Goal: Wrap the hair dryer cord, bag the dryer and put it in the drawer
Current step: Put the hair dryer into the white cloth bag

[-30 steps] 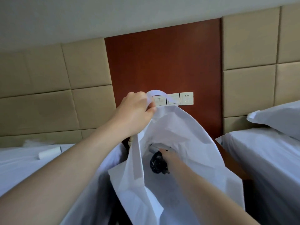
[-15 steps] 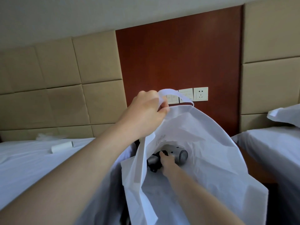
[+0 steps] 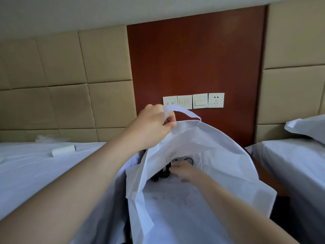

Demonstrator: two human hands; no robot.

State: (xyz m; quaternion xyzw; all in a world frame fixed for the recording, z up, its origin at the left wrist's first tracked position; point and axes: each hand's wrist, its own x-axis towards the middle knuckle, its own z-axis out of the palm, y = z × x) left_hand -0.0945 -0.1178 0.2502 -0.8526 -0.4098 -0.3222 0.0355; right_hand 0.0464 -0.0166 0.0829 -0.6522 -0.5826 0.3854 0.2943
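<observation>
Two-handed bagging, left grip [image 3: 153, 127] pinching bag handle [image 3: 186, 112], right grip [image 3: 184, 171] at dryer [image 3: 184, 160] inside, hold unclear, bag print [image 3: 171, 154] illegible

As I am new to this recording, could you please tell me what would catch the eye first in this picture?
The large white bag fills the centre, held open by the left hand, which grips its top edge by the handle. Deep inside it the right hand reaches to the silver hair dryer; its grip is unclear. Behind, a red-brown wall panel carries a row of switches and a socket.
</observation>
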